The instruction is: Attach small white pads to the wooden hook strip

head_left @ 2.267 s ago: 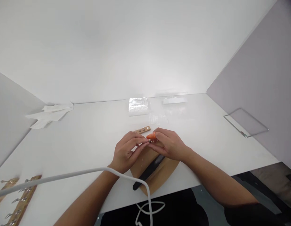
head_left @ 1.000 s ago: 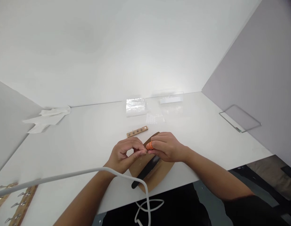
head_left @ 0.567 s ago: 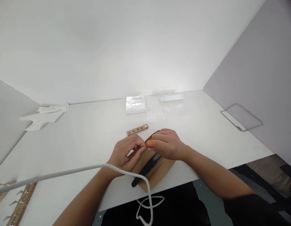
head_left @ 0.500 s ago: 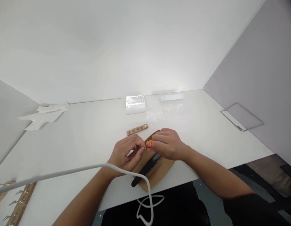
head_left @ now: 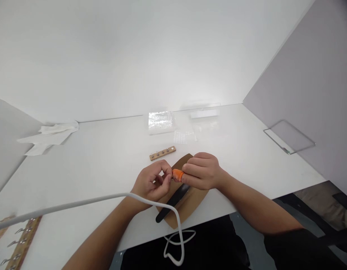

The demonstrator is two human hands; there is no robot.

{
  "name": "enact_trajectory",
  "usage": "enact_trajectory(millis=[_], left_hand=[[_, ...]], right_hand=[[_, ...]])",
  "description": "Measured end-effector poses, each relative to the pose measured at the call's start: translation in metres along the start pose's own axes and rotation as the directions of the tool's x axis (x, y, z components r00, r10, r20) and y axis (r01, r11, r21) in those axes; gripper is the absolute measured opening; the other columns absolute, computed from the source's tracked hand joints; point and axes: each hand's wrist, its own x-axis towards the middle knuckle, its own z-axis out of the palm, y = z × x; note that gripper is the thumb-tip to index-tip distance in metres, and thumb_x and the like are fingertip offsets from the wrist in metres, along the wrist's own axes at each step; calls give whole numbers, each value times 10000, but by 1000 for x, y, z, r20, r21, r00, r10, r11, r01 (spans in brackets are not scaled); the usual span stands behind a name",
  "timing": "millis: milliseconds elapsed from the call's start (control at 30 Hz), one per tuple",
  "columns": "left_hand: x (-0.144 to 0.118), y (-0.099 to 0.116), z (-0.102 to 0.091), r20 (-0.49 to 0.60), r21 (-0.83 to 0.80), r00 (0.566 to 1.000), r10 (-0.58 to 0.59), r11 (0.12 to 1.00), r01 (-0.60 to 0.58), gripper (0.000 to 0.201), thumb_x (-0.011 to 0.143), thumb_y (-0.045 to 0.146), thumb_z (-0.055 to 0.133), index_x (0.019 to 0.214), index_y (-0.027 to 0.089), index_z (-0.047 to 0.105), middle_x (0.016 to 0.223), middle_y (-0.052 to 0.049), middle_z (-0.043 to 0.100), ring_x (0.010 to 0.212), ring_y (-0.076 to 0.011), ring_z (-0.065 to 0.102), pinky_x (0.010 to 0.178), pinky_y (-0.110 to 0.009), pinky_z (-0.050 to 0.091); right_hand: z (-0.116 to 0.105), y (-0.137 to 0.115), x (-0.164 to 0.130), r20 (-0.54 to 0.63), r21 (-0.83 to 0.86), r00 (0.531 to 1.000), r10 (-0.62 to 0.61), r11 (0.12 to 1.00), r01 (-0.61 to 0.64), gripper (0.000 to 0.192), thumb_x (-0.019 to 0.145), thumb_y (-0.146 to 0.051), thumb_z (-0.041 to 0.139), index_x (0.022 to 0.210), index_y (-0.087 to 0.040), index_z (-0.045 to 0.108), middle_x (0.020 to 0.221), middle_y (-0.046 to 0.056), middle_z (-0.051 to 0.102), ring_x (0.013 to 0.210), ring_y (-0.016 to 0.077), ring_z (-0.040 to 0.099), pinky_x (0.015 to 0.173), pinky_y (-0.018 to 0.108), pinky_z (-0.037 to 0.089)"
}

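My left hand [head_left: 154,180] is closed, its thumb and index finger pinched together around something too small to make out. Facing it, my right hand [head_left: 203,170] has curled fingers, and an orange cover [head_left: 177,175] resembling a finger cot sits at its fingertip. The fingertips of both hands meet at a tiny shiny piece [head_left: 172,179] whose kind I cannot tell. Beneath them lies a brown curved panel [head_left: 194,204], partly hidden by the hands, with a long black strip [head_left: 172,204] slanting across it. Beyond my left hand rests a small wooden strip [head_left: 169,150] bearing several metal fittings.
A white cable [head_left: 91,202] arcs across the foreground, over my left forearm. Clear plastic packets [head_left: 161,122] lie near the back wall. Crumpled white paper [head_left: 51,138] is at far left, and a wooden rail with metal hooks [head_left: 23,240] at lower left. A wire frame [head_left: 288,137] stands at right.
More of the orange cover now shows, as the right-hand fingers have shifted slightly right. Both hands stay together over the brown panel. The camera view has shifted a little.
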Motion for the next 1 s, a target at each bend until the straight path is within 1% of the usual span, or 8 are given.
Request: enact_trajectory(millis=[67, 133, 300, 467, 700, 800, 867, 1000], left_hand=[[-1, 0, 1, -5, -64, 999, -38, 997, 37, 144, 1016, 207, 541, 879, 182, 576, 776, -15, 607, 606, -99, 560, 500, -193, 536], [-2, -1, 1, -13, -129, 999, -44, 991, 42, 156, 1034, 249, 552, 900, 176, 588, 795, -24, 621, 599, -97, 569, 509, -200, 557], [-3, -4, 0, -8, -222, 1000, -18, 975, 16, 171, 1048, 309, 579, 963, 172, 638, 907, -70, 655, 708, -127, 616, 535, -211, 599], [-3, -3, -3, 34, -273, 999, 27, 962, -17, 133, 1050, 270, 578, 1029, 178, 671, 923, -57, 625, 687, -115, 617, 523, -209, 616], [0, -1, -10, 72, -237, 990, 118, 967, -97, 150, 1043, 253, 588, 1051, 168, 712, 938, -81, 663, 712, -121, 636, 538, -204, 608], [0, -3, -10, 79, -177, 986, 148, 975, -133, 90, 967, 223, 708, 1039, 169, 709, 936, -74, 679, 743, -133, 661, 556, -209, 599], [1, -3, -9, 58, -126, 988, 146, 982, -138, 85, 926, 180, 750, 997, 175, 705, 918, -60, 684, 739, -128, 658, 560, -207, 588], [1, -3, -9, 37, -81, 991, 132, 988, -129, 44, 959, 143, 694, 946, 185, 701, 899, -55, 692, 764, -129, 657, 572, -203, 580]], right_hand=[[0, 1, -1, -22, -1, 1000, -5, 1000, 5, 326, 885, -159, 775, 715, -213, 502, 651, -85, 529, 630, 84, 454, 589, 290, 298], [0, 2, -1, -24, 9, 1000, -4, 1000, 4, 330, 889, -164, 771, 702, -213, 503, 656, -80, 544, 622, 86, 455, 584, 290, 303], [-1, 5, 0, -38, 19, 999, 14, 1000, -13, 365, 900, -135, 744, 657, -208, 481, 658, -76, 553, 601, 85, 444, 570, 291, 314], [-2, 7, -1, -34, 27, 999, 23, 999, -22, 359, 905, -135, 737, 660, -211, 486, 646, -75, 549, 592, 85, 444, 563, 284, 320], [-3, 7, -2, -59, 67, 998, 37, 997, -33, 346, 866, -78, 727, 651, -209, 489, 627, -76, 550, 585, 85, 432, 549, 269, 308], [-3, 8, -4, -45, 72, 998, 36, 997, -32, 336, 858, -53, 733, 660, -210, 512, 628, -79, 540, 584, 83, 419, 546, 269, 296], [-3, 8, -5, -33, 69, 999, 33, 997, -31, 340, 857, -50, 738, 655, -209, 515, 627, -79, 535, 583, 83, 414, 543, 272, 290], [-2, 9, -7, -33, 72, 999, 24, 997, -21, 354, 847, -50, 745, 640, -209, 504, 622, -76, 529, 583, 87, 414, 536, 272, 288]])
